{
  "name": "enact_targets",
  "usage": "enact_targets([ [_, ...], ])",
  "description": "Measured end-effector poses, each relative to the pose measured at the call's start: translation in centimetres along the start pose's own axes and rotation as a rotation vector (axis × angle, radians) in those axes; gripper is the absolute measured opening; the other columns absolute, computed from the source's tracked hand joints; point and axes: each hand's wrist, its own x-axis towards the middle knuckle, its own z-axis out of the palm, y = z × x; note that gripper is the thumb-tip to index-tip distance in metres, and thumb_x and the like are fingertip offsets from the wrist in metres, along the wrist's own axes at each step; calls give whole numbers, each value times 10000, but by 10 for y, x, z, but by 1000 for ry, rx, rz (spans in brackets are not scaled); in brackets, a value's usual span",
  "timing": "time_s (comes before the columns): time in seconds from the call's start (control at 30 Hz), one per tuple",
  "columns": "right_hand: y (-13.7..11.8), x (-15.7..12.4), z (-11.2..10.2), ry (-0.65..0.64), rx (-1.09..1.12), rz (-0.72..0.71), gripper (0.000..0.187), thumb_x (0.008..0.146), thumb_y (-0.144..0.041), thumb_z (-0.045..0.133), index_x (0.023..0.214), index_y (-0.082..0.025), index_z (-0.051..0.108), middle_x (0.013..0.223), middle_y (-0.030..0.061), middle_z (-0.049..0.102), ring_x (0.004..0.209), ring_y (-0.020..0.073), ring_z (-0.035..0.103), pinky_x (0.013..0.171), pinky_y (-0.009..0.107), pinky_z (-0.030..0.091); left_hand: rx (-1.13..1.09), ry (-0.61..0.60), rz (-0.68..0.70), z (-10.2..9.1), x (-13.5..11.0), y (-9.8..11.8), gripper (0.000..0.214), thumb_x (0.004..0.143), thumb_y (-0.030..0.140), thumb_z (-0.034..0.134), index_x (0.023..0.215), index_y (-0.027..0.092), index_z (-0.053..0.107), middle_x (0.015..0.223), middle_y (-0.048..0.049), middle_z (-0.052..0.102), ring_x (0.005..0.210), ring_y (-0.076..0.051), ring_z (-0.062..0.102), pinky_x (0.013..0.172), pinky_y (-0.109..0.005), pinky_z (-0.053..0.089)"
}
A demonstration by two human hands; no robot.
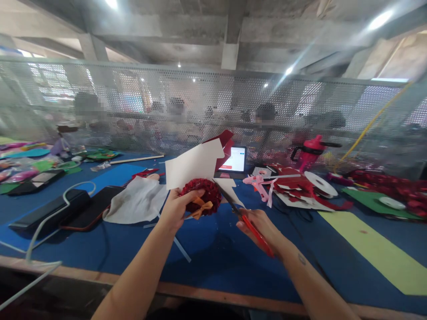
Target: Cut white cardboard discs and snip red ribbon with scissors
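My left hand (178, 209) grips a round dark red tinsel ornament (208, 195) with a small orange bow (201, 207) on its front. A large piece of white card (195, 162) with a dark red backing sticks up behind the ornament. In my right hand (258, 224) are scissors (255, 233) with red handles. Their dark blades point up and left, close to the ornament's right side and the card edge. Whether the blades touch the card, I cannot tell.
A pink glue gun (261, 186) lies right of centre, near red and white scraps (296, 189) and a white spool (320, 184). A white cloth (133, 200), a phone (95, 208) and a cable (36, 238) lie leftward. At the back stand a lit tablet (236, 158) and a pink tumbler (310, 151).
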Motion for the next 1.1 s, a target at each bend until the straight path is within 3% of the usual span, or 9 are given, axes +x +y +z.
enact_targets([
  [0.2, -11, -1, -10, -109, 258, 4, 440, 848, -601, 294, 737, -187, 395, 601, -28, 369, 491, 93, 323, 452, 225, 278, -45, -25, -60, 0, -2, 3, 220, 441, 158, 769, 609, 118, 632, 552, -28, 656, 468, -164, 611, 486, -271, 535],
  [0.33, -21, -4, -15, -133, 415, -29, 515, 808, -692, 227, 720, -201, 355, 637, -16, 365, 525, 107, 315, 475, 246, 285, -87, -17, -146, 1, -3, -1, 210, 441, 147, 764, 591, 117, 619, 520, -25, 642, 453, -158, 600, 456, -257, 521],
  [0.63, -24, -2, -15, -92, 359, 39, 603, 765, -760, 215, 661, -186, 366, 567, -36, 318, 498, 86, 255, 443, 229, 214, -41, -50, -125, 0, -3, -2, 206, 454, 159, 762, 611, 112, 637, 572, -66, 674, 493, -196, 629, 461, -266, 514],
  [0.87, -13, -3, -7, -95, 292, 80, 520, 831, -658, 263, 634, -182, 331, 555, -48, 294, 483, 65, 247, 420, 205, 191, -36, -41, -108, 1, -4, 0, 195, 447, 140, 764, 597, 109, 645, 530, -47, 652, 448, -176, 608, 468, -272, 524],
  [1.1, -13, -4, -13, -133, 390, 87, 416, 812, -581, 419, 698, -187, 350, 592, -51, 284, 507, 69, 243, 432, 204, 220, 7, -47, -96, -4, -2, 1, 221, 446, 161, 782, 612, 110, 645, 536, -53, 656, 432, -183, 606, 453, -273, 519],
])
